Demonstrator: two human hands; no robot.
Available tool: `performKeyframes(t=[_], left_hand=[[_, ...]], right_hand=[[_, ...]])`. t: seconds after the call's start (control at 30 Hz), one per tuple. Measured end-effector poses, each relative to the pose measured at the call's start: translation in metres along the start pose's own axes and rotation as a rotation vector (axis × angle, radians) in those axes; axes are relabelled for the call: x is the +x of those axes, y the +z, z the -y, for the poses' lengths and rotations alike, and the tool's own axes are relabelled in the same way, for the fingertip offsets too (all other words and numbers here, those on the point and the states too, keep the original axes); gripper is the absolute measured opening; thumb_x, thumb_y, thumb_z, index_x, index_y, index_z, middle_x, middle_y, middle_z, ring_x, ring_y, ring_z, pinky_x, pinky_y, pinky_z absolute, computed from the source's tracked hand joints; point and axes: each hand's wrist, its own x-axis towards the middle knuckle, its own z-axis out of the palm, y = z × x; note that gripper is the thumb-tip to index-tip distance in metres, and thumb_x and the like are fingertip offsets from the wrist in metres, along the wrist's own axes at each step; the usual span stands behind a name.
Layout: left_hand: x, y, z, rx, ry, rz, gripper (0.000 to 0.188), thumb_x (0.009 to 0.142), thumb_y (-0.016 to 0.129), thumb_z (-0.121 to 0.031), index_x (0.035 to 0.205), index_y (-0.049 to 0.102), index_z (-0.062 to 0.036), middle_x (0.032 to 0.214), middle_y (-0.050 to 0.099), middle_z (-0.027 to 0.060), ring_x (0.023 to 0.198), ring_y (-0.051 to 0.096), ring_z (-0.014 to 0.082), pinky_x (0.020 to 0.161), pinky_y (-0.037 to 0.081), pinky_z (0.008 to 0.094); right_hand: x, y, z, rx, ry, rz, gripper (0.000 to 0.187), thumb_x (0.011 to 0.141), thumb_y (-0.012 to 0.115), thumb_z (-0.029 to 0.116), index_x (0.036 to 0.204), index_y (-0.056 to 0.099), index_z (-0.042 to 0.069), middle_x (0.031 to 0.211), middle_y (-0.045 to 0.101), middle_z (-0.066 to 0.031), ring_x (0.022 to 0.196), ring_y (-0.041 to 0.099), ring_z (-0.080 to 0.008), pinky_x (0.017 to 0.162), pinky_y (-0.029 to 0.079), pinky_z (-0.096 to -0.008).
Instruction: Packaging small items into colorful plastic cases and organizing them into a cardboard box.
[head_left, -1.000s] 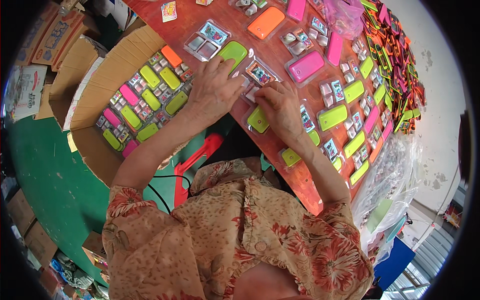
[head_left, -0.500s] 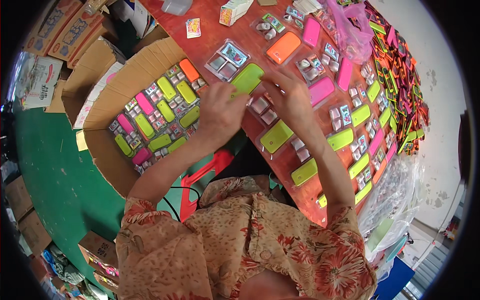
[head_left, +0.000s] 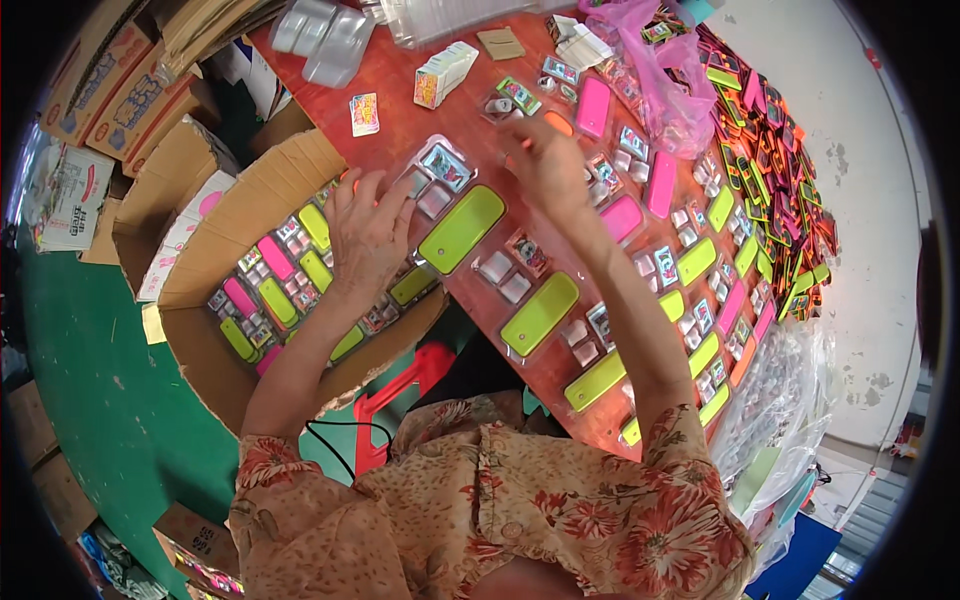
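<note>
My left hand (head_left: 368,228) hovers over the rim of a cardboard box (head_left: 215,345), fingers spread and holding nothing. Beside its fingertips, a clear blister tray at the table's edge carries a lime-green case (head_left: 462,229), a picture card (head_left: 447,166) and small pale pieces (head_left: 433,201). My right hand (head_left: 550,175) is above the table with bent fingers, over a tray with an orange case (head_left: 559,122). That case is mostly hidden, but some orange shows between thumb and fingers. Whether the fingers touch it is unclear. Another filled tray with a green case (head_left: 540,314) lies nearer me.
Filled trays with pink (head_left: 661,185) and green cases (head_left: 696,261) cover the red table's right part. A pink plastic bag (head_left: 680,95) and a heap of colourful pieces (head_left: 765,160) lie beyond. Card stacks (head_left: 443,75) and clear empty trays (head_left: 325,45) sit at the back.
The green case that both hands were around now lies flat in its tray. My left hand has moved left over the box, and my right hand away toward the orange case. The view has shifted.
</note>
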Motion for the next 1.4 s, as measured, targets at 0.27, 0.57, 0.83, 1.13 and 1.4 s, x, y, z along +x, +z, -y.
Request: performKeyframes(t=[0.27,0.57,0.83,1.13,1.4], left_hand=[[0.071,0.041,-0.01,-0.159,-0.022,-0.022,0.019,0.068,0.06,-0.012,0.086,0.058,-0.0072,0.076,0.052,0.0098,0.077,0.049,0.0276,0.066,0.041,0.0358],[0.125,0.094,-0.013,-0.127,-0.036,0.214,0.018,0.071,0.057,-0.021,0.082,0.061,-0.0075,0.078,0.053,0.012,0.081,0.051,0.0288,0.071,0.041,0.0383],[0.148,0.081,-0.018,-0.147,-0.252,0.54,0.022,0.072,0.055,-0.026,0.08,0.062,-0.0066,0.083,0.06,0.0126,0.078,0.056,0.0296,0.067,0.044,0.0396],[0.159,0.093,-0.02,0.039,-0.061,0.455,0.016,0.068,0.052,-0.011,0.075,0.062,-0.0011,0.075,0.06,0.0191,0.075,0.059,0.0317,0.062,0.047,0.039],[0.125,0.092,-0.023,0.142,0.167,0.208,0.014,0.07,0.048,-0.008,0.066,0.059,-0.0012,0.072,0.055,0.0163,0.067,0.057,0.0295,0.055,0.046,0.0384]], right_hand=[[0.034,0.006,-0.04,-0.187,0.127,0.091,0.023,0.072,0.059,0.02,0.088,0.058,0.004,0.08,0.06,-0.0143,0.072,0.057,-0.0289,0.064,0.044,-0.0356],[0.037,0.004,-0.053,-0.016,0.169,0.166,0.02,0.071,0.058,0.012,0.089,0.059,0.005,0.089,0.057,-0.0167,0.084,0.055,-0.0315,0.071,0.043,-0.0386],[0.039,0.002,-0.049,-0.101,0.192,0.198,0.014,0.069,0.058,0.012,0.082,0.061,0.007,0.088,0.057,-0.0155,0.085,0.055,-0.03,0.071,0.043,-0.0374],[0.043,0.0,-0.037,-0.161,0.305,0.255,0.016,0.068,0.057,0.017,0.082,0.062,0.013,0.085,0.059,-0.0135,0.08,0.057,-0.0296,0.067,0.045,-0.039],[0.038,0.019,-0.027,-0.527,0.041,0.164,0.012,0.068,0.054,0.012,0.077,0.057,0.005,0.078,0.057,-0.0152,0.077,0.056,-0.0302,0.066,0.045,-0.0403]])
